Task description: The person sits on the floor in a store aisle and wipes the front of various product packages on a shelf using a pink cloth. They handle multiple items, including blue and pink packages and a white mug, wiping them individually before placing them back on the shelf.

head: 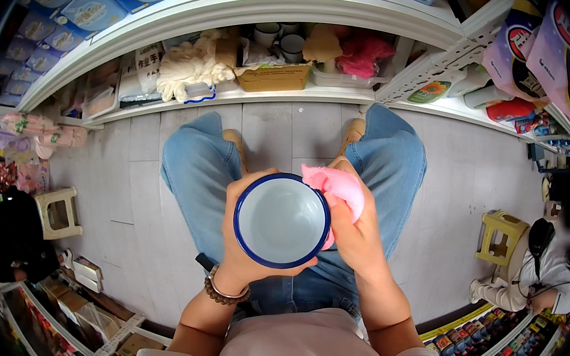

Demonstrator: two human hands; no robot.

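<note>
Between my knees I hold a white enamel mug [280, 219] with a dark blue rim, its open top towards me. The inside looks bare and pale. My left hand [235, 256] wraps around the mug's left side and underside; a beaded bracelet is on that wrist. In my right hand [359, 238] a pink cloth [339, 183] is bunched between fingers and thumb, pressed to the mug's right rim. The mug's handle cannot be seen.
Ahead, a low white shelf [325, 96] holds white work gloves [192, 66], a cardboard box [273, 76], more enamel mugs [291, 47] and a plastic bin [347, 79]. Plastic stools [503, 237] stand on the grey floor [130, 214]. People sit to both sides, near stocked shelves.
</note>
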